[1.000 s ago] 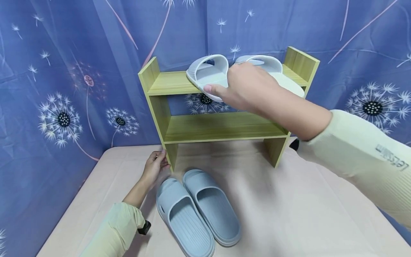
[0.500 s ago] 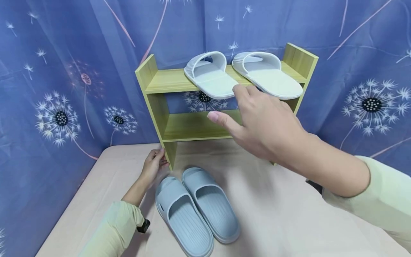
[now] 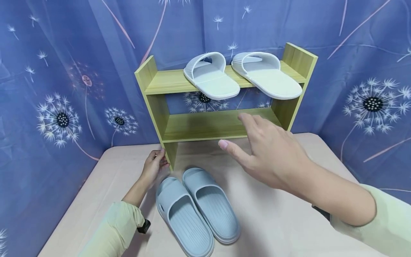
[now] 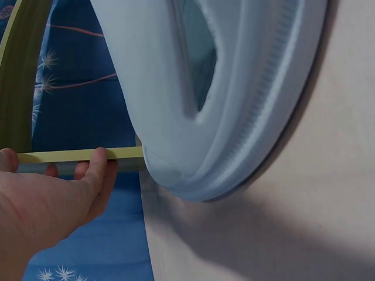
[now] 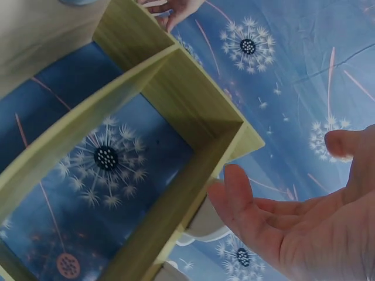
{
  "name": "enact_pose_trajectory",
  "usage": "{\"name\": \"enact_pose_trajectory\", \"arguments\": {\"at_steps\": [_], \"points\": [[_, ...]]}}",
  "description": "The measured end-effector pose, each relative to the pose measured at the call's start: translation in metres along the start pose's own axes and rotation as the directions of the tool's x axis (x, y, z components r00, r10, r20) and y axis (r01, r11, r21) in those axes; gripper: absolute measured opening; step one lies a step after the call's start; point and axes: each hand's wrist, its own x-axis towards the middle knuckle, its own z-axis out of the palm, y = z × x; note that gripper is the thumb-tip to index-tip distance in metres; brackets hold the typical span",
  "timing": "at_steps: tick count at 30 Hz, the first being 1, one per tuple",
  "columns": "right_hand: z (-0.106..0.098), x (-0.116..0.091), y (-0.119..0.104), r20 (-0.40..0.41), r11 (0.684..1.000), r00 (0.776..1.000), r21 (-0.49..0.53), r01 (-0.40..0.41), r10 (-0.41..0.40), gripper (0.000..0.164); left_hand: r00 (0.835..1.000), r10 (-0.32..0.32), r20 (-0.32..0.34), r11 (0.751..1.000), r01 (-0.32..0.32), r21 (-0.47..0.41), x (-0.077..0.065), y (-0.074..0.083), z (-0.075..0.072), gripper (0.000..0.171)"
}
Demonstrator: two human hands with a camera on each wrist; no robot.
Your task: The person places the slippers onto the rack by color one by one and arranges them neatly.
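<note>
- Gripping the rack (image 3: 208, 126) by its left leg (image 3: 171, 153), the left hand (image 3: 152, 166) should press only lightly.
- Right hand (image 3: 276, 157), spread and empty, does best clear of white slippers (image 3: 218, 85) overhanging the top shelf (image 3: 171, 80).
- Blue slippers (image 3: 189, 221): table (image 3: 289, 228), near side.

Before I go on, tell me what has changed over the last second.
The right hand has drawn back and down, away from the white slippers on top of the wooden rack, and now holds nothing. The left hand still grips the rack's lower left side. Both white slippers and the blue-grey slippers on the pinkish surface stay put.
</note>
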Motion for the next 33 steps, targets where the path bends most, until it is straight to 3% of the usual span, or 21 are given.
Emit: {"name": "enact_pose_trajectory", "arguments": {"at_steps": [21,33], "points": [[0.045,-0.028,0.017,0.080,0.994,0.997,0.105,-0.024,0.016,0.077,1.000,0.004,0.011,1.000,-0.004,-0.015,0.000,-0.001,-0.001,0.032],[0.072,-0.046,0.025,0.067,0.987,0.995,0.142,-0.077,0.068,0.078,1.000,0.001,0.008,1.000,-0.001,-0.006,0.001,-0.001,-0.001,0.032]]}}
